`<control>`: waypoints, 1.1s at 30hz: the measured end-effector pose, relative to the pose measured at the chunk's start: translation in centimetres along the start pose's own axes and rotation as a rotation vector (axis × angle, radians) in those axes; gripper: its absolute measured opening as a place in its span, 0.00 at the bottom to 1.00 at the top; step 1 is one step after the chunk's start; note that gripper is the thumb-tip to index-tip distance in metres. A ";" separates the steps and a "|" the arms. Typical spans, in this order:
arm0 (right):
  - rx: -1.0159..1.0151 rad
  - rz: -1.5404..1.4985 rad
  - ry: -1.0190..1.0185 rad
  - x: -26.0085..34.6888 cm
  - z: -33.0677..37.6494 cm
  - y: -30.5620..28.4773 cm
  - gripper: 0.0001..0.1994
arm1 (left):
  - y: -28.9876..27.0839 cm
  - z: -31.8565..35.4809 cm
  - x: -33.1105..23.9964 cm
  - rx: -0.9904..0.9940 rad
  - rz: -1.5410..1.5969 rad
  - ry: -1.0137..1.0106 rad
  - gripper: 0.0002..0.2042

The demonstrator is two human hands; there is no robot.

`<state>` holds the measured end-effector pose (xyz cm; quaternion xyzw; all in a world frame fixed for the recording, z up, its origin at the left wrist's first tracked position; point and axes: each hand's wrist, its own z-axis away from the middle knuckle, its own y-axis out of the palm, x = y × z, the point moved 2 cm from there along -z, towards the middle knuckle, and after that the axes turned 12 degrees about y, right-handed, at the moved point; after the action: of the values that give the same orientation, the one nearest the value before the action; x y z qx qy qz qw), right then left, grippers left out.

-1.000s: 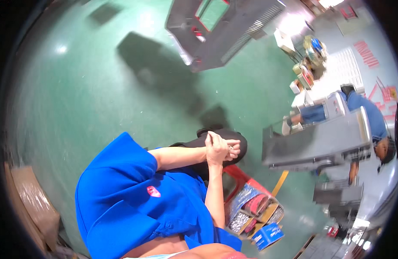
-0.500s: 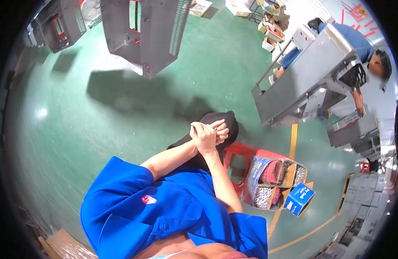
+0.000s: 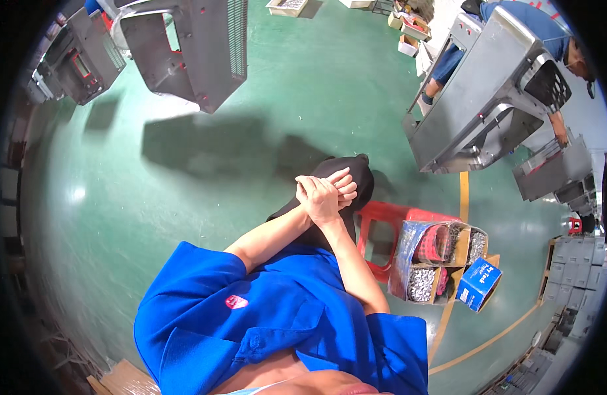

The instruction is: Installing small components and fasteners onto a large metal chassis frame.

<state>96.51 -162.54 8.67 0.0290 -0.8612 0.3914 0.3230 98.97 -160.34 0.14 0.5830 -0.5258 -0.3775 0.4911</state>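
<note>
A red stool (image 3: 382,227), boxes of screws (image 3: 441,263) and grey metal housings (image 3: 488,99) stand about.

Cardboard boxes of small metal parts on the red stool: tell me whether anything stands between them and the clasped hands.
Nothing visible does. The clasped hands are held over the knee, and the cardboard boxes sit to the person's right on the red stool, with only open air between them.

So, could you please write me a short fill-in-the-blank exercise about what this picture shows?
1. The left hand and the right hand are ____ together, holding nothing.
2. The person's shirt is ____ in colour.
3. The red stool stands on a ____ floor.
4. The small blue box leans against open cardboard boxes filled with small ____ parts.

Missing words: clasped; blue; green; metal
</note>
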 end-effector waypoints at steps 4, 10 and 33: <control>-0.020 0.010 -0.033 0.3 -0.3 -0.5 0.08 | 0.3 -0.2 0.4 -0.017 0.104 0.017 0.23; 0.171 0.016 -0.097 0.3 -1.2 -2.6 0.12 | 1.5 0.2 -0.3 -0.190 -0.041 -0.062 0.23; 0.170 0.033 -0.018 -0.8 0.4 -1.1 0.12 | 2.6 0.0 0.4 -0.178 -0.102 -0.082 0.22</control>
<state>97.24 -163.77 8.71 0.0457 -0.8281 0.4681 0.3050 98.42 -160.65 2.65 0.5472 -0.4795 -0.4707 0.4991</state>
